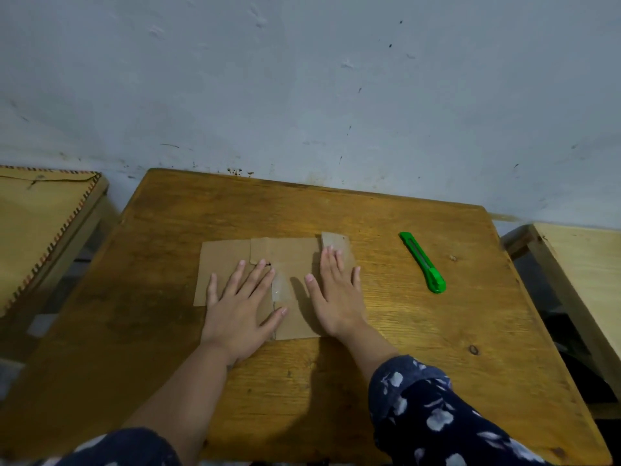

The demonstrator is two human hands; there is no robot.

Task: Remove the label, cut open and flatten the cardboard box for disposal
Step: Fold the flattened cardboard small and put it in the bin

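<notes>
Box (282, 264) opened flat, brown, clear tape strip at centre, lying mid-worktop (369, 381). Left hand (240, 306) and right hand (332, 294) pressed palm-down on it, fingers spread, gripping nothing. Green cutter (422, 262) apart at right. Wooden worktop against scuffed pale wall (302, 95).

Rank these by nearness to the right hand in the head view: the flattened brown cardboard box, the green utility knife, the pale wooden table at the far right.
1. Flattened brown cardboard box: under the right hand.
2. Green utility knife: to its right, on the brown table.
3. Pale wooden table: farthest, at the frame's right edge.
</notes>
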